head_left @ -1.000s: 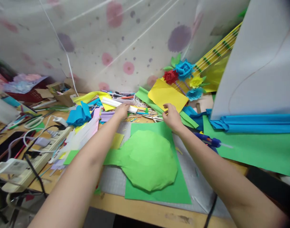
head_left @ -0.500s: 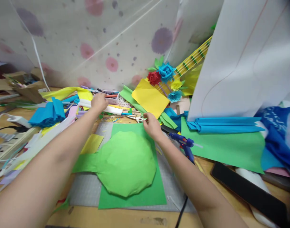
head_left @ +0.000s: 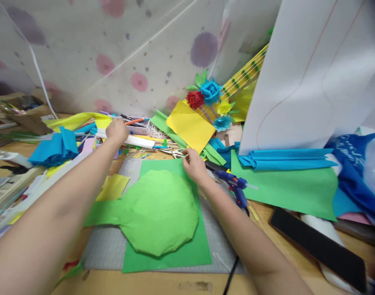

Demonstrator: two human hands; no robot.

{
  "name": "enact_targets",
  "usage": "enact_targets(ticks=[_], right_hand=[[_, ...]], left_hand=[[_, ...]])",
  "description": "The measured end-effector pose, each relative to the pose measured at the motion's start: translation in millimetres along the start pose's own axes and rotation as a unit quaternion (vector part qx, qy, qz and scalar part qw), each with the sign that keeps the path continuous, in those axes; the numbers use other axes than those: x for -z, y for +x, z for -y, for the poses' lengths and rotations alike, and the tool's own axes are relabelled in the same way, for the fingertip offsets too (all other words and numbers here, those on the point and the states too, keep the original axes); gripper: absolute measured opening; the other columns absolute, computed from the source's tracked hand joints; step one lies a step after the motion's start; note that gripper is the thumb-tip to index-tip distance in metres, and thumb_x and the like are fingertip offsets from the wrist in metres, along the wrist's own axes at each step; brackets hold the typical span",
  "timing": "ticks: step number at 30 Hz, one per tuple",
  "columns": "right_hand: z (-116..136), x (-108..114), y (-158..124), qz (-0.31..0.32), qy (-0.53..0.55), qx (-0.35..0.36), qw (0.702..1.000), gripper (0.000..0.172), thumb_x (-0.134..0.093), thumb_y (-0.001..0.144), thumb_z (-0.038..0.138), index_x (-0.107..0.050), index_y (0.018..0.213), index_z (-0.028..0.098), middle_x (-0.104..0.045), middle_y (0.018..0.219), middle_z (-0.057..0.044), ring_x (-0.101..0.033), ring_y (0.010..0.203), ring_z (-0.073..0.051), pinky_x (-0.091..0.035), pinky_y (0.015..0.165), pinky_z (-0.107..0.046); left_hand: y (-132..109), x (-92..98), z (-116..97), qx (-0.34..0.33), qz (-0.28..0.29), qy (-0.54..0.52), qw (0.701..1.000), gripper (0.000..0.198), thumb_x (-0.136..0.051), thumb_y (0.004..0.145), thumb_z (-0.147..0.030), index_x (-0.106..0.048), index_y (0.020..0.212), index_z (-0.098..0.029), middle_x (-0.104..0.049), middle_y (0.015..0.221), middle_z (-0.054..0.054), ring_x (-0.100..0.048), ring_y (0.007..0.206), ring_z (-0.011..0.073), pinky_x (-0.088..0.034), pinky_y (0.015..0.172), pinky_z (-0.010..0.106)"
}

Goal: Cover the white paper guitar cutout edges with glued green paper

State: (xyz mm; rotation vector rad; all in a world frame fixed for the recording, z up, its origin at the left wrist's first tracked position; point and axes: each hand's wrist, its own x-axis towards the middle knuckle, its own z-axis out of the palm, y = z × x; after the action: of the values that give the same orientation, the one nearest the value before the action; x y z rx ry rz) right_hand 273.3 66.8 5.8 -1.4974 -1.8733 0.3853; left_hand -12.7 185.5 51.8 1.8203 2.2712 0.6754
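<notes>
My left hand [head_left: 117, 130] reaches to the pen box [head_left: 138, 129] at the back and is closed on an orange pen [head_left: 134, 121], whose far end sticks out to the right. Its fingertips are mostly hidden behind the hand. The curled fingers of my right hand [head_left: 194, 164] are at the handles of a pair of scissors [head_left: 177, 153], lying among thin sticks. Between my forearms lies a light green, rounded paper shape [head_left: 159, 213] with a strip running left. Under it is a darker green sheet [head_left: 169, 264] on a grey mat [head_left: 106, 250].
Right of my right hand lies a blue glue gun [head_left: 233, 184] with its cord. A black phone-like slab [head_left: 318, 248] is at the right. Yellow paper [head_left: 190, 127], paper flowers [head_left: 210, 92] and a white board [head_left: 292, 82] stand behind. Blue crepe paper [head_left: 55, 147] and a power strip [head_left: 5, 184] are leftward.
The orange pen has tilted up out of the box beside my left hand, which has shifted slightly left. My right hand stays by the scissors. The whole view has shifted slightly.
</notes>
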Motion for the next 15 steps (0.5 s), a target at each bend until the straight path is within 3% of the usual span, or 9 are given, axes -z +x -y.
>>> enact_targets(ticks=[2, 4, 6, 9, 12, 15], right_hand=[[3.4, -0.4, 1.3, -0.006, 0.037, -0.007, 0.999, 0.016, -0.048, 0.078, 0.018, -0.059, 0.09, 0.018, -0.062, 0.092, -0.007, -0.057, 0.073, -0.016, -0.045, 0.072, -0.032], [9.1, -0.8, 3.0, -0.009, 0.103, -0.023, 0.994, 0.01, -0.053, 0.079, 0.026, -0.059, 0.081, 0.018, -0.062, 0.084, -0.004, -0.055, 0.068, -0.014, -0.044, 0.067, -0.029], [16.9, -0.7, 4.0, 0.01, 0.209, -0.055, 0.976, 0.017, -0.057, 0.077, 0.036, -0.059, 0.078, 0.019, -0.061, 0.074, -0.001, -0.052, 0.06, -0.011, -0.043, 0.058, -0.026], [29.4, 0.8, 1.3, 0.07, 0.394, -0.113, 0.909, 0.033, -0.059, 0.074, 0.05, -0.058, 0.087, 0.02, -0.053, 0.06, 0.006, -0.042, 0.045, -0.007, -0.033, 0.042, -0.02], [36.9, 4.0, -7.9, 0.079, 0.488, -0.144, 0.857, 0.04, -0.062, 0.068, 0.057, -0.052, 0.081, 0.02, -0.045, 0.049, 0.01, -0.033, 0.036, -0.004, -0.023, 0.035, -0.017], [36.8, 8.2, -20.9, 0.056, 0.503, -0.144, 0.85, 0.041, -0.064, 0.065, 0.057, -0.049, 0.074, 0.019, -0.049, 0.048, 0.009, -0.035, 0.035, -0.003, -0.022, 0.033, -0.017]], left_hand=[[-16.2, 4.7, -3.8, 0.032, -0.034, 0.005, 0.999, 0.031, -0.035, 0.085, -0.024, -0.049, 0.11, -0.012, -0.057, 0.098, 0.017, -0.054, 0.094, 0.0314, -0.042, 0.077, 0.04], [-40.5, 8.6, -10.9, 0.021, -0.04, -0.022, 0.999, 0.027, -0.035, 0.086, -0.026, -0.047, 0.108, -0.016, -0.058, 0.092, 0.012, -0.056, 0.086, 0.027, -0.043, 0.075, 0.038], [-71.1, 10.7, -20.5, -0.061, 0.018, -0.064, 0.996, 0.023, -0.033, 0.087, -0.025, -0.047, 0.103, -0.017, -0.057, 0.09, 0.009, -0.055, 0.083, 0.0228, -0.043, 0.074, 0.035], [-119.7, 8.5, -35.0, -0.221, 0.121, -0.104, 0.962, 0.023, -0.032, 0.088, -0.031, -0.047, 0.1, -0.018, -0.056, 0.091, 0.005, -0.053, 0.084, 0.019, -0.043, 0.077, 0.032], [-157.5, 0.0, -46.6, -0.281, 0.2, -0.083, 0.935, 0.026, -0.031, 0.089, -0.03, -0.048, 0.104, -0.02, -0.058, 0.092, 0.004, -0.054, 0.083, 0.0186, -0.043, 0.077, 0.032], [-178.4, -9.7, -56.7, -0.319, 0.203, -0.061, 0.924, 0.027, -0.032, 0.089, -0.031, -0.05, 0.106, -0.02, -0.059, 0.101, 0.007, -0.055, 0.091, 0.0204, -0.043, 0.08, 0.032]])
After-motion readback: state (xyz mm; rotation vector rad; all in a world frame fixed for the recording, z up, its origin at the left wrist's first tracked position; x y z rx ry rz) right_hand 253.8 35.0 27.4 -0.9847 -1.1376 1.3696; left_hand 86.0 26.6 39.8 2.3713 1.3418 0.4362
